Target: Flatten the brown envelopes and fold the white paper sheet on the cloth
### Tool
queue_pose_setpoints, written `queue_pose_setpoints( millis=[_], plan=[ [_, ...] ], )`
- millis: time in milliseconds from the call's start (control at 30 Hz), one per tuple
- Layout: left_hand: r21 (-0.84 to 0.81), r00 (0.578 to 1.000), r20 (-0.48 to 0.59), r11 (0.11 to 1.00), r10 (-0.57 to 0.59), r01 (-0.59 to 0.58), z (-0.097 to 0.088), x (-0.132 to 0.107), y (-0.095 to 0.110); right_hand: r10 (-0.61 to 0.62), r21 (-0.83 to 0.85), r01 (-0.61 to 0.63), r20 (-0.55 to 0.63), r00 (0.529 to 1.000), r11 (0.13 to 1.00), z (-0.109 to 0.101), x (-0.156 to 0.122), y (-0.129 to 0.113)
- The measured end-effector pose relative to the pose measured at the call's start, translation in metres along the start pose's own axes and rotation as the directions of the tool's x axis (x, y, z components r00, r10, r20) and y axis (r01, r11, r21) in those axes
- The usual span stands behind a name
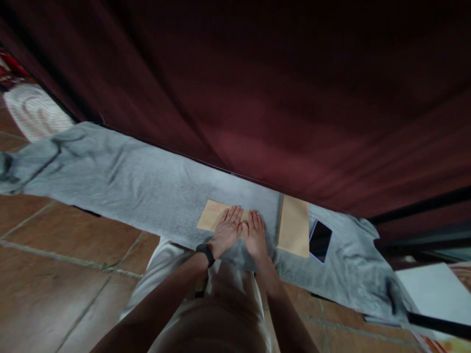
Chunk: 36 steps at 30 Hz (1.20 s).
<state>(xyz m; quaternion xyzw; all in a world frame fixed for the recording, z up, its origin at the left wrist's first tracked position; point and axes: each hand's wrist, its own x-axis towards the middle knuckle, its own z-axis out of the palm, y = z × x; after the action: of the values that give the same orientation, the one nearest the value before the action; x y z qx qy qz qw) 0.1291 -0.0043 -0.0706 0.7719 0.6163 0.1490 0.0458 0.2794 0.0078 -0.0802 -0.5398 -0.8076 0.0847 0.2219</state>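
A tan paper envelope (210,214) with faint reddish print lies flat on a grey cloth. My left hand (228,228), with a dark watch at the wrist, rests palm down on its middle, fingers stretched out. Over its right end my right hand (254,233) also lies flat, fingers extended, the thumbs close together. Both hands cover much of the paper, so its right part is mostly hidden. To the right of my right hand sits a stack of similar tan envelopes (294,226).
The grey cloth (147,181) covers a long narrow surface. Beyond the stack lies a dark-screened phone (320,241). A dark red curtain (257,117) hangs along the far edge. A white flat board (434,289) is at the lower right, and a striped cloth (37,110) at the left.
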Motion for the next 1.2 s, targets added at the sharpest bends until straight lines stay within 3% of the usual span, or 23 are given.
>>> queue_pose_setpoints(
  millis=[267, 467, 733, 933, 1200],
  plan=[
    [0.067, 0.989, -0.066, 0.988, -0.134, 0.138, -0.001, -0.005, -0.020, -0.092, -0.062, 0.091, -0.012, 0.996, 0.994, 0.010, -0.008, 0.006],
    [0.092, 0.951, -0.117, 0.950, -0.286, 0.297, -0.007, -0.013, -0.050, -0.057, -0.033, 0.058, 0.024, 0.998, 0.998, 0.008, -0.006, 0.002],
    [0.087, 0.954, -0.163, 0.960, -0.252, 0.268, -0.005, -0.017, -0.060, 0.034, -0.089, -0.025, 0.094, 0.995, 0.996, 0.011, 0.009, -0.018],
    [0.135, 0.967, -0.086, 0.959, -0.240, 0.250, -0.014, -0.016, -0.057, 0.058, -0.106, -0.041, 0.155, 0.986, 0.993, 0.004, 0.019, -0.019],
    [0.127, 0.967, -0.043, 0.958, -0.252, 0.255, -0.020, -0.014, -0.052, 0.017, -0.101, 0.007, 0.227, 0.974, 0.995, -0.001, 0.006, -0.020]
  ],
)
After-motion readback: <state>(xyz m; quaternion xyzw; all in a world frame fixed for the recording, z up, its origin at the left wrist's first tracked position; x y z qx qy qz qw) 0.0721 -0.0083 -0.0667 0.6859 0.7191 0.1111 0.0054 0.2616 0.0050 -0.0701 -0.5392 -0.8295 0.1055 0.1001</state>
